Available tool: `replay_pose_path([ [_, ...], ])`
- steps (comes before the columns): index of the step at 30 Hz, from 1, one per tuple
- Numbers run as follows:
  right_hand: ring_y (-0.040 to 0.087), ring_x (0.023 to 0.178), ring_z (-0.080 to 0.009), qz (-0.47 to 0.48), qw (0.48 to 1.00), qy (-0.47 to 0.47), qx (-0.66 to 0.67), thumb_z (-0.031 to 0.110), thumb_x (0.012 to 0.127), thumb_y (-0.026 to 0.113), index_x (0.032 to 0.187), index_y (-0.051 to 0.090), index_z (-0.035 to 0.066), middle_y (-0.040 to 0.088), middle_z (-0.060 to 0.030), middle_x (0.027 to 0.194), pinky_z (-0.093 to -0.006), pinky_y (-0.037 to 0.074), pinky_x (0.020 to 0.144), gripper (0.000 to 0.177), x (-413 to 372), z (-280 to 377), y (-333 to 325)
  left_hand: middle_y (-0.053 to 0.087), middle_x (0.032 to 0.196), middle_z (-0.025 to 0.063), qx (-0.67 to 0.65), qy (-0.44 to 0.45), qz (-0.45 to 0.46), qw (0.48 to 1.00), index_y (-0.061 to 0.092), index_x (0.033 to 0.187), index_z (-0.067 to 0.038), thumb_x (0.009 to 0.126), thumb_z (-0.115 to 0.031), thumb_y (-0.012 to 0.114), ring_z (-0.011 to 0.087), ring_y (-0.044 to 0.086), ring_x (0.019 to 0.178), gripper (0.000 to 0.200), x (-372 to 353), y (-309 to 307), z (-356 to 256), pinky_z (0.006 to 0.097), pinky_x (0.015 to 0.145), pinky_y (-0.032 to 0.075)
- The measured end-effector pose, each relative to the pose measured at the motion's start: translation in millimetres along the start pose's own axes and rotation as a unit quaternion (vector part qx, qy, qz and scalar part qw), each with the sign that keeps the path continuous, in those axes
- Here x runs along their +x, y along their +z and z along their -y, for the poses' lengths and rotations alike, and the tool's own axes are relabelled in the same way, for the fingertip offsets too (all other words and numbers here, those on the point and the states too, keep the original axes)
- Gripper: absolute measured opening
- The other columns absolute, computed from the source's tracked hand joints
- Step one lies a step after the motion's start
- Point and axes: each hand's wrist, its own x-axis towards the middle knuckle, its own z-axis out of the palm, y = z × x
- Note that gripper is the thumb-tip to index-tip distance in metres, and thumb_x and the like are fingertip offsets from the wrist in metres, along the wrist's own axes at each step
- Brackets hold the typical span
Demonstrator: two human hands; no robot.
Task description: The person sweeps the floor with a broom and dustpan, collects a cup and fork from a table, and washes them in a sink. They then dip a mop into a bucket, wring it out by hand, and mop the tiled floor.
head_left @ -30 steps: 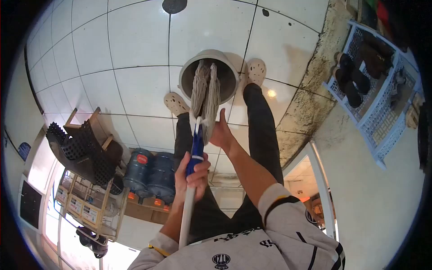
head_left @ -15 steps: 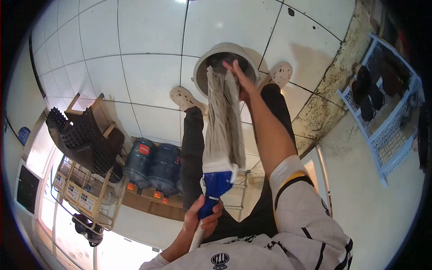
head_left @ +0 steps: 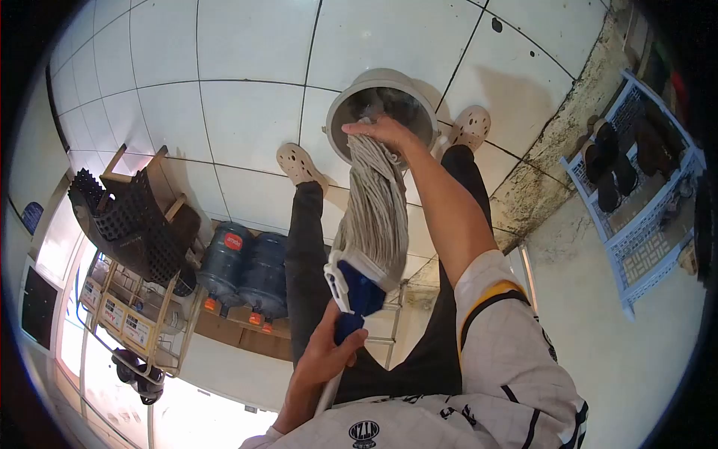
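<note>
A mop with a blue and white head (head_left: pixel 363 288) and long grey strands (head_left: pixel 374 202) slants up from my lap toward a grey bucket (head_left: pixel 340 112). My left hand (head_left: pixel 329 352) is closed round the blue socket at the top of the white handle. Over the bucket's near rim, my right hand (head_left: pixel 383 133) grips the far ends of the strands, which bunch together and twist a little. The bucket stands on the floor between my feet, its inside dark and partly hidden by my hand.
Beige clogs (head_left: pixel 301 163) are on my feet either side of the bucket. Large blue water bottles (head_left: pixel 224 262), a dark perforated chair (head_left: pixel 134 232) and a metal rack (head_left: pixel 134 322) stand at left. A light-blue shoe rack (head_left: pixel 624 247) holds footwear at right.
My right hand has turned and closed over the strand ends. The mop head has rotated, showing its white clamp, and the strands have gone from hanging straight to slightly twisted.
</note>
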Motion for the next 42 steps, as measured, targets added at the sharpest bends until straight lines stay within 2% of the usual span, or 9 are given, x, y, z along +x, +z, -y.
replay_pose_path([
  [4,0.060,0.086,-0.0212,-0.092,0.991,-0.012,-0.094,0.040,0.064,0.072,0.099,0.061,-0.006,0.062,-0.0164,0.097,-0.0327,0.048,0.075,0.059,39,-40,2,0.054,0.093,0.0042,0.345,0.252,-0.094,0.899,0.035,0.133,-0.009,0.086,-0.012,0.059,0.0079,0.051,0.076,0.054,15,-15,14,0.0233,0.054,0.045],
  [9,0.062,0.081,-0.0221,-0.080,0.991,0.003,0.107,0.033,0.067,0.071,0.102,0.065,0.002,0.064,-0.0103,0.094,-0.0369,0.050,0.075,0.047,3,-24,7,0.055,0.081,0.0060,-0.234,0.029,-0.052,0.970,0.040,0.131,-0.003,0.090,-0.041,0.049,0.0132,0.054,0.066,0.056,20,-28,15,0.0229,0.056,0.048],
  [11,0.062,0.078,-0.0207,-0.042,0.975,-0.029,0.214,0.028,0.068,0.071,0.102,0.065,0.006,0.064,-0.0082,0.092,-0.0344,0.051,0.072,0.042,10,-36,9,0.055,0.084,0.0085,-0.513,-0.024,0.066,0.856,0.036,0.134,-0.003,0.090,-0.047,0.046,0.0162,0.057,0.074,0.063,52,-54,97,0.0244,0.059,0.050],
  [12,0.062,0.077,-0.0200,-0.023,0.963,-0.045,0.266,0.026,0.068,0.072,0.102,0.065,0.007,0.064,-0.0071,0.092,-0.0331,0.051,0.071,0.039,14,-40,9,0.053,0.089,0.0112,-0.742,-0.057,0.268,0.611,0.033,0.132,0.002,0.087,-0.048,0.049,0.0191,0.059,0.079,0.070,77,-43,141,0.0248,0.059,0.050],
  [14,0.062,0.076,-0.0190,0.035,0.950,-0.020,0.310,0.025,0.068,0.074,0.105,0.063,0.007,0.064,-0.0069,0.090,-0.0321,0.051,0.069,0.043,15,-43,6,0.051,0.093,0.0139,-0.795,-0.036,0.300,0.526,0.031,0.130,0.006,0.086,-0.038,0.055,0.0218,0.056,0.087,0.067,74,-11,91,0.0308,0.067,0.051],
  [19,0.063,0.076,-0.0204,-0.074,0.941,0.036,0.328,0.024,0.071,0.074,0.095,0.062,-0.003,0.065,-0.0110,0.087,-0.0323,0.052,0.068,0.038,4,-39,10,0.051,0.108,0.0242,-0.692,0.044,-0.044,0.719,0.037,0.122,0.009,0.081,-0.022,0.059,0.0279,0.054,0.098,0.056,79,-7,59,0.0271,0.075,0.056],
  [24,0.063,0.085,-0.0277,-0.120,0.971,0.089,0.184,0.034,0.067,0.076,0.102,0.063,0.000,0.064,-0.0154,0.098,-0.0412,0.050,0.074,0.050,25,-47,3,0.054,0.109,0.0142,-0.584,0.024,0.010,0.811,0.044,0.116,0.001,0.081,-0.013,0.059,0.0173,0.055,0.083,0.041,82,-35,60,0.0201,0.046,0.044],
  [30,0.061,0.095,-0.0335,-0.170,0.887,0.008,-0.429,0.033,0.074,0.060,0.106,0.062,0.001,0.061,-0.0190,0.106,-0.0392,0.050,0.080,0.045,76,-41,6,0.052,0.100,0.0053,-0.413,0.072,-0.053,0.907,0.043,0.119,-0.008,0.078,-0.005,0.060,0.0128,0.051,0.075,0.044,84,-34,16,0.0261,0.050,0.043],
  [42,0.052,0.113,-0.0320,-0.212,0.918,0.060,-0.330,0.048,0.079,0.056,0.114,0.059,0.002,0.055,-0.0201,0.120,-0.0378,0.040,0.095,0.058,70,-31,10,0.051,0.110,0.0078,-0.026,0.224,-0.075,0.971,0.026,0.135,-0.003,0.082,0.000,0.057,0.0095,0.051,0.073,0.061,105,-24,-13,0.0232,0.052,0.045],
])
